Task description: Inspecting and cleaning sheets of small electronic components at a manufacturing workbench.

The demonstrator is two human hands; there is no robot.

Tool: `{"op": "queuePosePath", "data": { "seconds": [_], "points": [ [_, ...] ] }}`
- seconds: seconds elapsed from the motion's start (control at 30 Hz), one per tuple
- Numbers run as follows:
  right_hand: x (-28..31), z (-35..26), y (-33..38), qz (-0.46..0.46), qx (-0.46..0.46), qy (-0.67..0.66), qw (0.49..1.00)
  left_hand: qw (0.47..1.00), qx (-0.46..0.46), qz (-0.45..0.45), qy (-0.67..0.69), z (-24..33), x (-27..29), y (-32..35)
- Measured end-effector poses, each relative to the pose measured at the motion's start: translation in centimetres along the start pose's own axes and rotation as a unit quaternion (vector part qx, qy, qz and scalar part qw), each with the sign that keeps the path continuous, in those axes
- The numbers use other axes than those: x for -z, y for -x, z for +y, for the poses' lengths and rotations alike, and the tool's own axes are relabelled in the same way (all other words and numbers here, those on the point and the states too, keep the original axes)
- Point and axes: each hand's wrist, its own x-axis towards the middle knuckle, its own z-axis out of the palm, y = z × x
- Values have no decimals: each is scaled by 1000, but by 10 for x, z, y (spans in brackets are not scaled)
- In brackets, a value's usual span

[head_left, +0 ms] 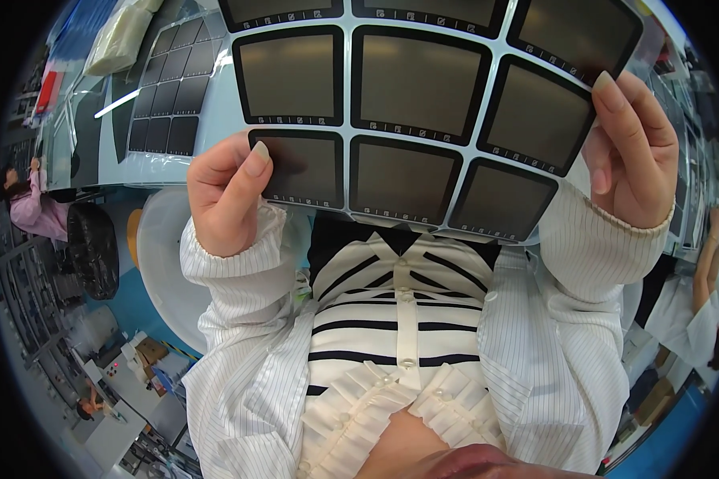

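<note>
Up close, filling the upper middle of the frame, a clear sheet of dark square film panels (407,104) is held raised in front of the camera, its panels set in rows with pale gaps between them. The left hand (228,195) pinches the sheet's lower left corner, thumb on the near face and fingers curled behind. The right hand (635,152) pinches the right edge, thumb laid along the near face of a panel. The sheet's lower edge hangs free between the two hands, just above the person's striped blouse (399,319); its top runs out of the frame. Behind it, at upper left, a pale worktable (216,104) carries a second sheet of dark panels (168,88) lying flat, well apart from the held one, and a clear plastic bag (120,36) at the top. Lower left shows blue floor (140,307), a black bag (94,247) and a seated person in pink (36,209) at the far left edge.
</note>
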Motion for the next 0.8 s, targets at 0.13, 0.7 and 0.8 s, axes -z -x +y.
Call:
{"op": "queuePosePath", "data": {
  "seconds": [0.13, 0.7, 0.8],
  "points": [
    [0, 0, -2, 28, 6, -21, 999, 1000, -4, -14, 5, -1, -3, 0],
    [34, -1, -19, 28, 15, -69, 997, 988, -42, -104, -105, -7, -3, -2],
    [37, 1, -16, 62, 23, -70, 995, 990, -23, -97, -101, -6, -7, -2]
  ]
}}
